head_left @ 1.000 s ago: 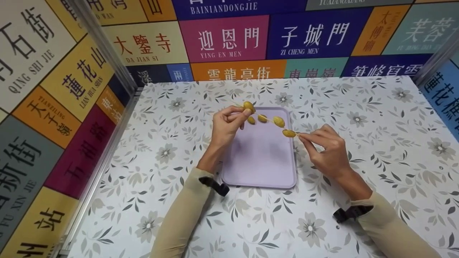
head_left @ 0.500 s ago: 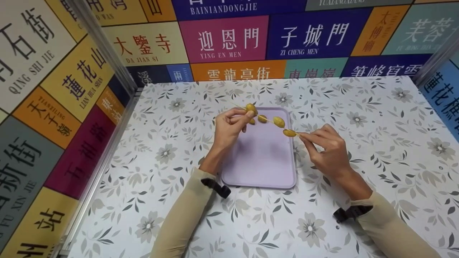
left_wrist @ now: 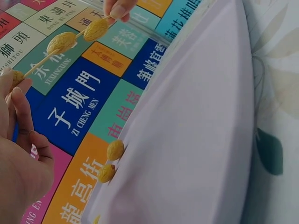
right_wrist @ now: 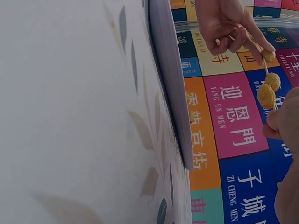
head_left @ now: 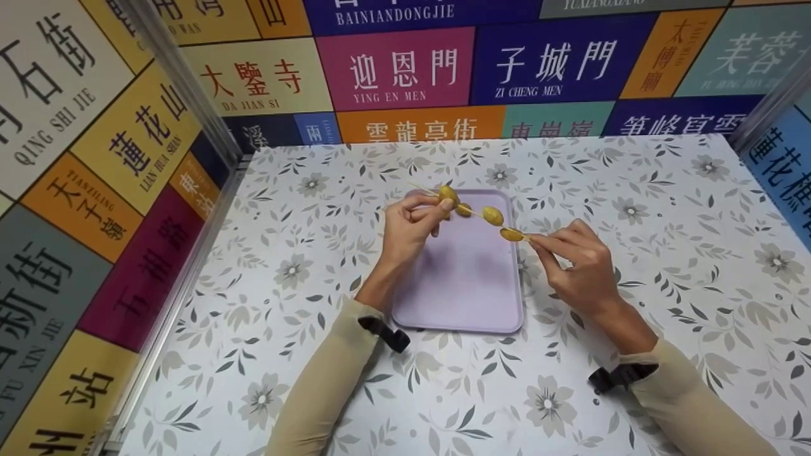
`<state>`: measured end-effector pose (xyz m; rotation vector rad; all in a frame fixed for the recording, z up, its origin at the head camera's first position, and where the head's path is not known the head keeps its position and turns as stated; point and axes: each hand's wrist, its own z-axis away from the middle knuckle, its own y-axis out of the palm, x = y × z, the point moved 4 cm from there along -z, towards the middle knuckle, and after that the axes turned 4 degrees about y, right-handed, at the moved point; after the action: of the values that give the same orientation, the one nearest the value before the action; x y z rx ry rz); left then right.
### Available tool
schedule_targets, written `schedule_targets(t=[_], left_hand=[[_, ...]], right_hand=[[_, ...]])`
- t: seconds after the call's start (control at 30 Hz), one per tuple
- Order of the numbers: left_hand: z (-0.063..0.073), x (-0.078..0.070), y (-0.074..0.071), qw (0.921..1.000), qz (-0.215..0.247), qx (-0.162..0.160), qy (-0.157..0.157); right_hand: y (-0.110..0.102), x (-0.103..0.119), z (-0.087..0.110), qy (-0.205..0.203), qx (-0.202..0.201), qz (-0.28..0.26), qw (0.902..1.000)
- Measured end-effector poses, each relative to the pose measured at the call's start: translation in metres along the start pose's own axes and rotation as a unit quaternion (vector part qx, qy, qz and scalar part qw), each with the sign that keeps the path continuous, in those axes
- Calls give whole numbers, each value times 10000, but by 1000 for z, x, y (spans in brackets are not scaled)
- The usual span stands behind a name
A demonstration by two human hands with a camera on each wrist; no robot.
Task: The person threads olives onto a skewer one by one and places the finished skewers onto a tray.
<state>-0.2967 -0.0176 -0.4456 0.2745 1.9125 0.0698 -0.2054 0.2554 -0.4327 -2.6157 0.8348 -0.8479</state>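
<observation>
A thin pale skewer (left_wrist: 37, 66) slants between the two hands above the tray. My right hand (head_left: 578, 266) pinches its right end, just behind a wrinkled yellow fruit (head_left: 512, 234). Another such fruit (head_left: 492, 215) sits beside that one on the stick. My left hand (head_left: 410, 229) pinches a third fruit (head_left: 448, 194) between thumb and fingers, and the skewer's bare tip sticks out beyond it. In the left wrist view, two loose fruits (left_wrist: 115, 150) lie at the far edge of the lilac tray (head_left: 469, 285), with a bit of another at the bottom.
A table with a floral cloth (head_left: 291, 272) carries the tray. Panels with large printed characters (head_left: 396, 69) stand along its back and left side. A black wrist strap (head_left: 383, 332) is on each sleeve.
My left hand has moved a little to the right along the skewer with its fruit, toward the other two, and more bare tip shows. The right hand has stayed in place.
</observation>
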Motion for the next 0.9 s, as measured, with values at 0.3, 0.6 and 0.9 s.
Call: schedule_targets(t=[0.3,0.6,0.9], left_hand=[[2,1,5,9999,57,70,52],[4,0,10,9998,80,125,123],[5,1,14,9990,205,355,202]], right_hand=[[1,0,2,31,-10,8,10000],[1,0,2,11,-55,-3,10000],[2,0,2,117,203,21,9997]])
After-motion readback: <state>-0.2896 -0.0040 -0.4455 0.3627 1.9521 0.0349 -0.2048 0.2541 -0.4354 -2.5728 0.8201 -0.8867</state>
